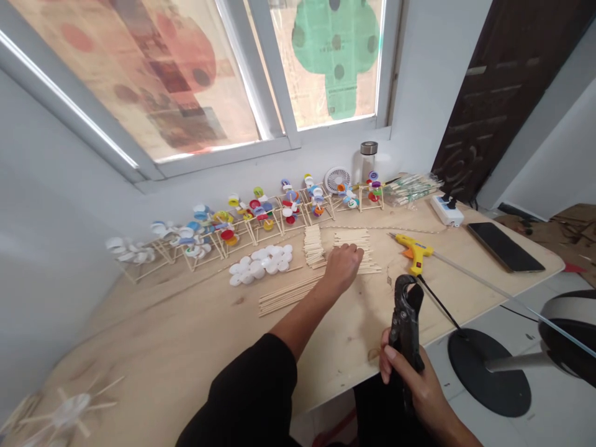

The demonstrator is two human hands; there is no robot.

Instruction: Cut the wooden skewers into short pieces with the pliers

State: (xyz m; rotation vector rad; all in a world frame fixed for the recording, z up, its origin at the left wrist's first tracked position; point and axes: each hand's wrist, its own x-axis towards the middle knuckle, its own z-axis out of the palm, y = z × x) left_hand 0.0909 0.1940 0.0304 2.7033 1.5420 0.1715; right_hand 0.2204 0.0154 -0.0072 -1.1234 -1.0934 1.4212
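**Black cutter gripped off the table edge, other hand on a pile of sticks**

In the head view, the left hand [343, 268] lies curled over a pile of cut wooden sticks [354, 245], though whether they are gripped cannot be told. The right hand [410, 379] is clamped around a black plier-type cutter [406, 323], which is held upright just off the edge of a plywood table [195, 347]. The hands are well apart.

Beside the pile are a row of loose sticks [288, 295] and a cluster of white plastic bottle caps [258, 267]. Stick frames set with coloured bottle caps [261, 214] are lined up along the wall. A yellow hot glue gun [414, 251] lies to the right, its black cord [437, 301] trailing off the table, and a smartphone [505, 246] and a white power strip [447, 211] lie beyond it.

For clean handling, the sticks are best kept squared and flat under the palm, with the fingers held clear of the cutter's head.

No brand or writing can be read on the glue gun, power strip or cutter. The patterned film on the window [330, 62] shows no legible text.
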